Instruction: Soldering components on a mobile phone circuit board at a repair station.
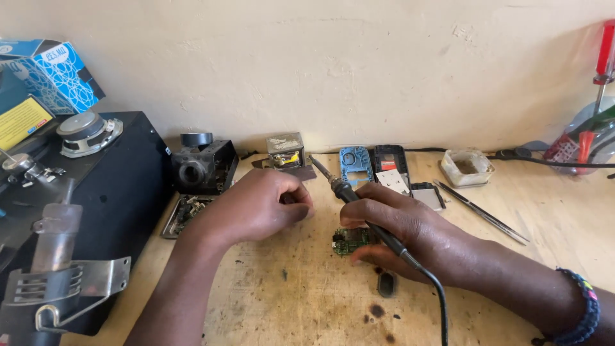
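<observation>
Right hand (410,234) grasps soldering iron (359,208), long axis tilted up-left, directly over circuit board (349,241) on worktop (288,295); left hand (256,205) clenched, just beside to the left.

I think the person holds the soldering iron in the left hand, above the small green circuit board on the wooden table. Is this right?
Not quite: the head view shows the soldering iron in the right hand, not the left. It is above the small green circuit board on the wooden table.
</observation>
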